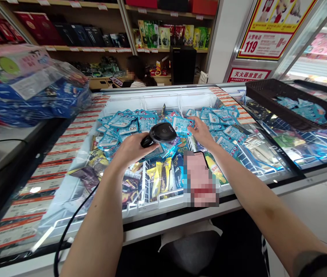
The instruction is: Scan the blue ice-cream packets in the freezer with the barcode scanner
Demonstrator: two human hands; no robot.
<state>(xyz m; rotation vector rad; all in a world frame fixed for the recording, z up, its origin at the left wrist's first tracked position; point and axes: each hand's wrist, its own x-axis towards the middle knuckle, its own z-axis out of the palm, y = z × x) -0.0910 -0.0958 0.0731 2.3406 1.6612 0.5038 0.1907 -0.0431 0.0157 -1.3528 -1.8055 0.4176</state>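
Observation:
My left hand point(134, 148) is wrapped round the handle of a black corded barcode scanner point(162, 132), its head pointing right. In my right hand point(201, 132) a blue packet point(181, 125) is pinched by its right end, with a printed barcode label facing up. The packet is just beyond the scanner's head. Piles of similar blue packets point(123, 120) lie to the left, and more blue packets point(222, 119) lie to the right, on the glass top of a chest freezer. A phone point(199, 177), its screen blurred, lies in front of my right hand.
Wrapped ice creams point(160, 175) fill wire baskets under the glass. A dark basket point(293, 105) with blue packets stands at the right. Plastic-wrapped boxes point(22, 80) are piled at the left. The scanner's cable point(71, 223) trails down the left. A person point(140, 73) is behind the freezer.

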